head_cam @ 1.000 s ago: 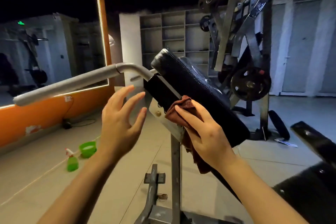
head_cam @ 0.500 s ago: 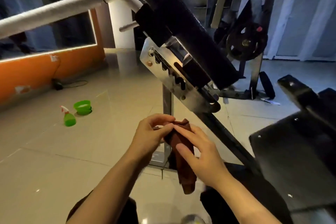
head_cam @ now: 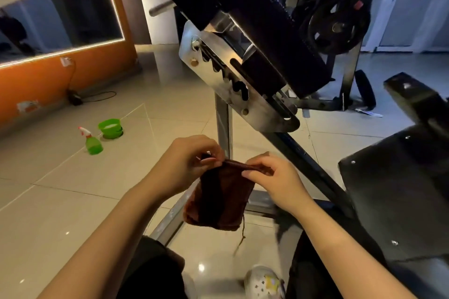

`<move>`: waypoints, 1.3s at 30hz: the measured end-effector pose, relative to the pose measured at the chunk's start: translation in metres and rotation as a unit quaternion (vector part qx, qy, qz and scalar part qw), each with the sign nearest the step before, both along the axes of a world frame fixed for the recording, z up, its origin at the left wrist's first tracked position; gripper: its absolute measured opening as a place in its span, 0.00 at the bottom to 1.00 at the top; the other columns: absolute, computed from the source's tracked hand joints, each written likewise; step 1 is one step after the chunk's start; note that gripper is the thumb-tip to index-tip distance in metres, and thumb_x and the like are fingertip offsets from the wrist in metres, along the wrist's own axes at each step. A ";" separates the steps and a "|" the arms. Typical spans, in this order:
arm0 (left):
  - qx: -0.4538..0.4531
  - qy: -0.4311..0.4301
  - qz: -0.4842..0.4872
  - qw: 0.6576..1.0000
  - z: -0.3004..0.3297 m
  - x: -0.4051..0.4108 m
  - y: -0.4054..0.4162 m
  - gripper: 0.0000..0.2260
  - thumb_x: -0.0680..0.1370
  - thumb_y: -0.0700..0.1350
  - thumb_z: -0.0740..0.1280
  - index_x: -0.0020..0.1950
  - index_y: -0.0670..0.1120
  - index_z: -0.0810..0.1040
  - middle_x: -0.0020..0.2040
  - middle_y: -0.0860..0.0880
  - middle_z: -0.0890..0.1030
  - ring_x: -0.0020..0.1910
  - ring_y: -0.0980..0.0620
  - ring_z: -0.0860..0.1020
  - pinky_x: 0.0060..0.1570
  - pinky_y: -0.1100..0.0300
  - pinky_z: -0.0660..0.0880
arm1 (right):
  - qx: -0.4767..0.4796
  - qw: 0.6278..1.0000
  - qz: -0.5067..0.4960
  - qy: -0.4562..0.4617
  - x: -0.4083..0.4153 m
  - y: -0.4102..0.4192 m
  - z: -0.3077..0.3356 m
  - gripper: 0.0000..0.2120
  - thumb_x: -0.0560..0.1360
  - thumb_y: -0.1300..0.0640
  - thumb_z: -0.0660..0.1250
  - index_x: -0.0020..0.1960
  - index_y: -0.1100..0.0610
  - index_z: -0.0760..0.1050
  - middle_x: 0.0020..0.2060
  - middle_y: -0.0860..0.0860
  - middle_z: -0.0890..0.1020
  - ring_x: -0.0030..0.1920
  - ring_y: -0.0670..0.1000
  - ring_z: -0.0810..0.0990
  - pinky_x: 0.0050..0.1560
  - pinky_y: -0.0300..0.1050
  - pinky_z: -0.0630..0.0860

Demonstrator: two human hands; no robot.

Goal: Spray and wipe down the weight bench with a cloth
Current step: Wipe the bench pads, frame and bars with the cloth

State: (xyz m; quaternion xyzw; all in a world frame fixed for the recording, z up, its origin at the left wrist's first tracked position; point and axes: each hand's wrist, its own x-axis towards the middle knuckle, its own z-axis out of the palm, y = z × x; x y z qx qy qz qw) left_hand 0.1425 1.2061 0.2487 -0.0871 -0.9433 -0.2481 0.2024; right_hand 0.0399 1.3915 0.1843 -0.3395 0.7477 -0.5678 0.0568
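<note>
1. Mid-task at a gym: a person holds a dark brown cloth point(head_cam: 220, 198) in front of the body, off the weight bench point(head_cam: 243, 19), so no wiping is under way at this moment; the work looks paused to refold or turn the cloth, and how much of the padding is already clean cannot be judged
2. A green spray bottle point(head_cam: 91, 142) stands on the tiled floor well to the left of the fingers, beside a green bowl point(head_cam: 110, 127), out of reach of both hands
3. Left hand point(head_cam: 187, 162) pinches the cloth's top edge, fingers curled over the thumb
4. Right hand point(head_cam: 274, 183) pinches the same edge just to the right, the cloth hanging below both sets of fingers
5. Bench's black back pad rises above and beyond the fingertips, apart from the cloth
</note>
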 end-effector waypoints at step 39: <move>0.036 0.041 0.300 0.952 -0.080 -0.079 -0.054 0.07 0.79 0.50 0.66 0.45 0.48 0.74 0.39 0.52 0.80 0.38 0.49 0.80 0.40 0.59 0.72 | 0.048 0.979 -0.107 0.165 -0.067 -0.085 -0.026 0.14 0.77 0.69 0.59 0.41 0.53 0.75 0.49 0.51 0.76 0.49 0.52 0.77 0.46 0.30 0.76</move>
